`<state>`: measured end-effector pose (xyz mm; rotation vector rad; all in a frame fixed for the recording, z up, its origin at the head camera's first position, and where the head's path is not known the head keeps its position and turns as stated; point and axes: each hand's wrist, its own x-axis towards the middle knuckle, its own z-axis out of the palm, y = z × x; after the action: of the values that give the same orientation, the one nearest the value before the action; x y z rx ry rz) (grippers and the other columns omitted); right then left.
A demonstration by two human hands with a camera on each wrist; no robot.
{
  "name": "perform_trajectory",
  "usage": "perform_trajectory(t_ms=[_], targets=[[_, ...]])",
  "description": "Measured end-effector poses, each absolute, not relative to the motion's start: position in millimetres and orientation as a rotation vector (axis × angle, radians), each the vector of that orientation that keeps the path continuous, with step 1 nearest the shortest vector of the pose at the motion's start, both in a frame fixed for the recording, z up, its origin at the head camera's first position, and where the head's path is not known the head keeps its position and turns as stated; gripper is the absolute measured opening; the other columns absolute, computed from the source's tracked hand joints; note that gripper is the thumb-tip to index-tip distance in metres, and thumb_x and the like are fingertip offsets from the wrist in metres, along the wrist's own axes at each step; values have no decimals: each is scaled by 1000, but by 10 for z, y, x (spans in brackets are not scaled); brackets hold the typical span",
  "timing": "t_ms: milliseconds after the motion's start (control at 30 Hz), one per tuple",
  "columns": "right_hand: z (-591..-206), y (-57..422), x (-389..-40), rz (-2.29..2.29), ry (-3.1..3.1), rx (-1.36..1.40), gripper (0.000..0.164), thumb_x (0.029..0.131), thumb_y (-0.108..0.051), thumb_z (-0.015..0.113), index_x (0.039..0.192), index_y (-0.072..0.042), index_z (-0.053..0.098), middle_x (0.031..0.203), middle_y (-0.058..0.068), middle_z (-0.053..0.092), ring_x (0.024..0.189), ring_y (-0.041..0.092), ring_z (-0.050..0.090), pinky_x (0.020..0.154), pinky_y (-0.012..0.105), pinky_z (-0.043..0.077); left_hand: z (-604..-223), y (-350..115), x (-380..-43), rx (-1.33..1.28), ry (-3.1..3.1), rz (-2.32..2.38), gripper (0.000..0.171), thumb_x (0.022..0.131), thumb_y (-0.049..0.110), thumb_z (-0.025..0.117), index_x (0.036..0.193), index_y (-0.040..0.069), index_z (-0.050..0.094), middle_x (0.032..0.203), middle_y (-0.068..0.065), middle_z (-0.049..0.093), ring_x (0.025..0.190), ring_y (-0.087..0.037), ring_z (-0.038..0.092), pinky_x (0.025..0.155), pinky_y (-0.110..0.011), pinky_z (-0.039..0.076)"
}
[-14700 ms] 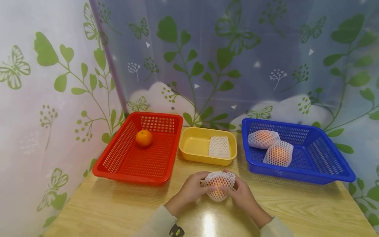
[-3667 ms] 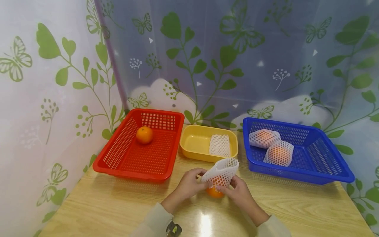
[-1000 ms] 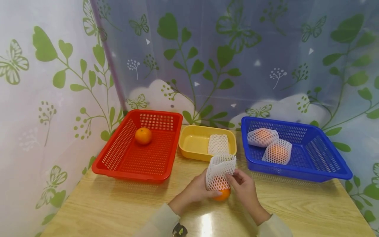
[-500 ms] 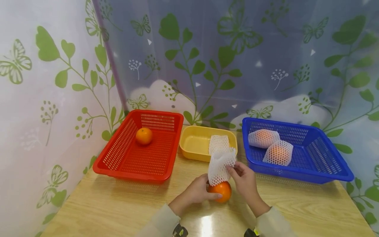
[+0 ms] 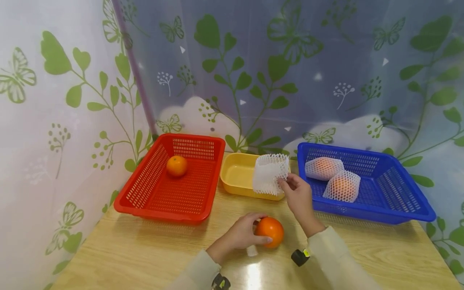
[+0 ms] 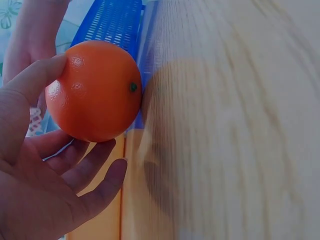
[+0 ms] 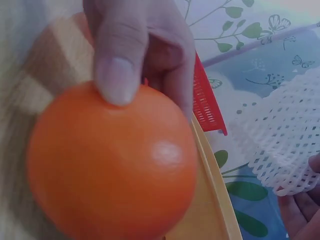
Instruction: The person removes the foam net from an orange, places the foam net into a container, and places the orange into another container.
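Observation:
In the head view a bare orange (image 5: 270, 232) sits on the table in front of the yellow tray. My left hand (image 5: 243, 233) grips it from the left, thumb at the near side and fingers behind; the left wrist view shows thumb and fingertips on the orange (image 6: 95, 92). My right hand (image 5: 299, 197) pinches a white foam fruit net (image 5: 270, 175) by its right edge, held up over the right part of the yellow tray. The net (image 7: 290, 135) hangs free of the fruit at the right of the right wrist view. It hides the tray's other net.
A red basket (image 5: 206, 201) on the left holds one orange (image 5: 177, 166). The yellow tray (image 5: 232, 189) stands at the back middle. On the right, a blue basket (image 5: 391, 213) contains two net-wrapped oranges (image 5: 341, 187). A patterned curtain closes off the back and left.
The foam net has come off the orange and moved up and away to over the yellow tray with my right hand. My left hand has kept the orange on the table.

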<state>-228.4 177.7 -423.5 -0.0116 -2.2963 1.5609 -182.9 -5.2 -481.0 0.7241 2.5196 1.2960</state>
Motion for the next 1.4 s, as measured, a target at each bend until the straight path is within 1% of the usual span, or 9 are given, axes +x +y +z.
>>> perform_trajectory(t_ms=[67,167,267,367,667,867,1033,1233,1400], targets=[[-4214,1767,-2361,1550,-2314,-12,27,91,-16,69,109,3,67,101,21,69,88,21,66,72,13,50,-4806,-56,-1825,717,2524,1292,66,77,31,83,132,5,57,130,-9,58,106,-18,60,93,-30,48],[-4188,1759,-2472,1536,-2342,-15,27,92,-15,67,112,4,66,106,22,69,94,32,67,79,25,55,-4809,-61,-1820,704,2521,1293,67,77,31,83,133,5,56,132,-9,57,107,-19,59,93,-31,47],[-4169,1750,-2580,1517,-2363,-25,26,93,-13,66,111,5,66,109,23,68,97,35,66,85,39,55,-4818,-67,-1817,700,2513,1300,67,78,31,83,133,6,56,132,-10,57,108,-19,59,93,-32,47],[-4159,1734,-2674,1470,-2391,-50,25,92,-10,65,112,5,65,109,24,67,99,36,66,87,45,54,-4827,-72,-1819,705,2518,1297,67,78,31,83,134,6,55,132,-10,57,108,-19,59,94,-32,47],[-4209,1678,-2832,1387,-2589,-127,44,92,-9,62,133,2,51,121,28,61,108,40,60,92,49,50,-4821,-87,-1819,715,2501,1311,68,79,32,81,135,5,54,133,-10,56,109,-20,59,96,-33,47],[-4277,1683,-2884,1357,-2702,-116,58,91,-8,59,145,-1,38,125,28,56,107,39,57,89,49,50,-4837,-88,-1824,709,2496,1305,67,79,31,81,135,6,54,134,-10,55,109,-21,59,95,-33,47],[-4286,1680,-2886,1249,-2777,-118,67,88,-8,59,148,-2,30,127,27,56,111,38,56,91,48,49,-4834,-83,-1816,713,2503,1294,67,80,31,81,135,5,54,133,-10,56,108,-20,59,95,-31,47],[-4248,1653,-2860,1237,-2831,-110,73,89,-6,57,152,-3,20,138,27,49,120,40,54,96,50,48,-4820,-76,-1806,704,2511,1289,68,79,31,81,135,4,54,133,-10,56,108,-20,59,94,-31,47],[-4234,1638,-2850,1193,-2848,-97,72,89,-6,57,151,0,21,140,27,47,122,39,53,98,49,46,-4812,-76,-1803,693,2509,1286,68,79,32,81,135,4,53,134,-11,55,109,-20,58,95,-32,47]])
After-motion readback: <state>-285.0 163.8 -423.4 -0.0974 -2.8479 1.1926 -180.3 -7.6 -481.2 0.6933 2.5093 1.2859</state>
